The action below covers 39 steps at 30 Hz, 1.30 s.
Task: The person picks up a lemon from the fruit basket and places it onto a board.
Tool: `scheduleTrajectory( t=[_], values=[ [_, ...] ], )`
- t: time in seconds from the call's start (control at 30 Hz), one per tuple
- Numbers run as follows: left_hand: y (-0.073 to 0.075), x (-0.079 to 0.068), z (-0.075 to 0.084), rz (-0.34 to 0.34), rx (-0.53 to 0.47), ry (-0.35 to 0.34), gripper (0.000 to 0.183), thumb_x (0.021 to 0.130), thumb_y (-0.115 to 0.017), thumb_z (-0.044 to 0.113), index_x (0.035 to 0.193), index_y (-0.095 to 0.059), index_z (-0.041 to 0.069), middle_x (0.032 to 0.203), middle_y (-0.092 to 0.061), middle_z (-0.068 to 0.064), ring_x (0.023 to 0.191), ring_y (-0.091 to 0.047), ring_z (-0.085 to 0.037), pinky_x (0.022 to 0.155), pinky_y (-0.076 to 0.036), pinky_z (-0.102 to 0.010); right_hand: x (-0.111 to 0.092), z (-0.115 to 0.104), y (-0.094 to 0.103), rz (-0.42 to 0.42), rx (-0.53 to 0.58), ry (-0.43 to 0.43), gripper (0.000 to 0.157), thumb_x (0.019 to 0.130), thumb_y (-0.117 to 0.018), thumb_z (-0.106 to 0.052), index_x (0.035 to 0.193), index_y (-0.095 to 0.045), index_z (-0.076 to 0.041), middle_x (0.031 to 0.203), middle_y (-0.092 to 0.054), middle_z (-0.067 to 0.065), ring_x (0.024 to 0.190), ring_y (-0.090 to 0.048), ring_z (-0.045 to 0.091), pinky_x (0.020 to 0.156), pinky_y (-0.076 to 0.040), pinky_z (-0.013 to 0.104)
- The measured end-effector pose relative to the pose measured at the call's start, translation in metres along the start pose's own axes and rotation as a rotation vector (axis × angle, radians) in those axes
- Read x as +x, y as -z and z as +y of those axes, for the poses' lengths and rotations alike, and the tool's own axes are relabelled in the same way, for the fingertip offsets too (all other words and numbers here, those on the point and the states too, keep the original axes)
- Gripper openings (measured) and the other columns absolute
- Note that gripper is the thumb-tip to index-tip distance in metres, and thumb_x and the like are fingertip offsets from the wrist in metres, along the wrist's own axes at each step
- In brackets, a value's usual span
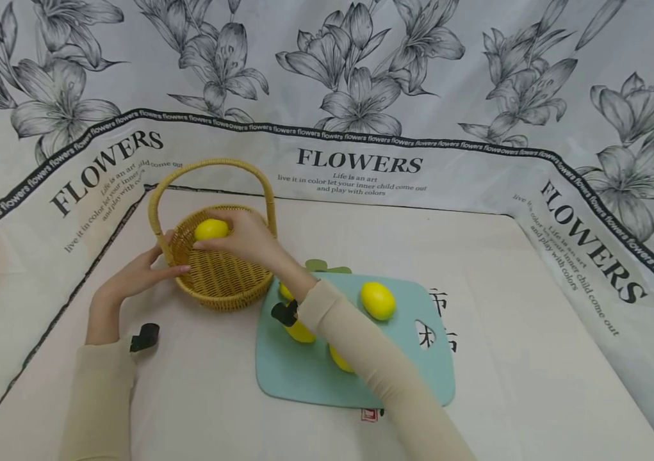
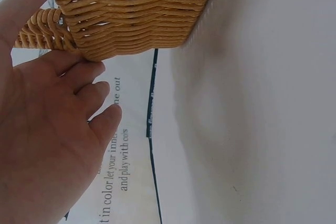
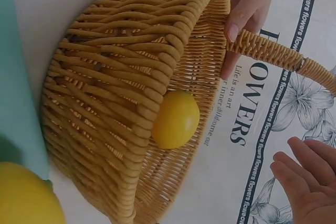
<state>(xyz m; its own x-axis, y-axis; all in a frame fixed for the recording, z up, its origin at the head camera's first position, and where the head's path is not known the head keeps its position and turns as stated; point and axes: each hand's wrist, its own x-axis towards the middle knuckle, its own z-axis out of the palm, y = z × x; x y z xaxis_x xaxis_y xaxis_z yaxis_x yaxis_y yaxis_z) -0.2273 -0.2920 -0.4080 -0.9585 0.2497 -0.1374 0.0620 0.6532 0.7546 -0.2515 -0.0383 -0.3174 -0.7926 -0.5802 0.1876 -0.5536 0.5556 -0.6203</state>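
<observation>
A wicker basket (image 1: 228, 282) with a tall arched handle stands at the back left. My left hand (image 1: 142, 272) holds its left side, thumb over the rim; in the left wrist view the fingers (image 2: 94, 95) lie against the outside of the weave. My right hand (image 1: 240, 237) is over the basket, thumb and fingers spread around a yellow lemon (image 1: 211, 229). In the right wrist view this lemon (image 3: 177, 119) shows at the basket's mouth, with a gap between it and the extended right fingers (image 3: 302, 169).
A light blue-green cutting board (image 1: 407, 378) lies right of the basket, bearing several lemons, one lemon (image 1: 378, 301) near its back right. My right forearm crosses over it. Green leaf shapes (image 1: 327, 266) show behind the board. A flower-printed cloth (image 1: 355, 160) rises behind the table.
</observation>
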Motion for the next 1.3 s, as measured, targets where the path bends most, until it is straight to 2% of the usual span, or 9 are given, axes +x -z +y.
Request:
scheduleTrajectory(
  t=[0.17, 0.43, 0.93, 1.3],
  values=[
    [0.0, 0.001, -0.001, 0.0, 0.0, -0.01, 0.093, 0.093, -0.06, 0.045, 0.155, 0.006, 0.022, 0.158, -0.001, -0.024, 0.139, -0.005, -0.053, 0.104, -0.013, -0.073, 0.012, -0.002, -0.004, -0.005, -0.003, -0.022, 0.069, 0.084, -0.073, -0.045, 0.141, -0.051, -0.014, 0.142, -0.051, -0.002, 0.13, -0.046, 0.012, 0.105, -0.036, 0.021],
    [-0.001, 0.003, -0.003, -0.002, -0.009, -0.002, 0.093, 0.093, -0.06, 0.044, 0.155, 0.005, 0.022, 0.158, -0.002, -0.025, 0.139, -0.004, -0.054, 0.103, -0.013, -0.073, 0.026, 0.005, -0.014, -0.016, 0.043, -0.046, 0.067, 0.085, -0.073, -0.04, 0.141, -0.051, -0.01, 0.141, -0.051, 0.001, 0.129, -0.047, 0.013, 0.104, -0.039, 0.022],
    [0.001, 0.001, -0.003, -0.005, 0.0, 0.003, 0.092, 0.094, -0.059, 0.044, 0.155, 0.007, 0.022, 0.157, -0.001, -0.027, 0.139, -0.004, -0.054, 0.103, -0.012, -0.074, 0.049, 0.009, -0.025, -0.051, 0.051, -0.12, 0.07, 0.085, -0.071, -0.043, 0.144, -0.047, -0.013, 0.14, -0.052, 0.001, 0.128, -0.048, 0.012, 0.101, -0.041, 0.022],
    [0.0, 0.001, -0.001, -0.002, -0.016, -0.019, 0.093, 0.093, -0.061, 0.046, 0.155, 0.005, 0.024, 0.16, 0.002, -0.016, 0.141, -0.002, -0.051, 0.105, -0.01, -0.073, 0.062, 0.018, -0.03, -0.037, 0.048, -0.239, 0.069, 0.083, -0.074, -0.042, 0.142, -0.05, -0.012, 0.139, -0.054, 0.0, 0.126, -0.05, 0.013, 0.1, -0.043, 0.023]
  ],
)
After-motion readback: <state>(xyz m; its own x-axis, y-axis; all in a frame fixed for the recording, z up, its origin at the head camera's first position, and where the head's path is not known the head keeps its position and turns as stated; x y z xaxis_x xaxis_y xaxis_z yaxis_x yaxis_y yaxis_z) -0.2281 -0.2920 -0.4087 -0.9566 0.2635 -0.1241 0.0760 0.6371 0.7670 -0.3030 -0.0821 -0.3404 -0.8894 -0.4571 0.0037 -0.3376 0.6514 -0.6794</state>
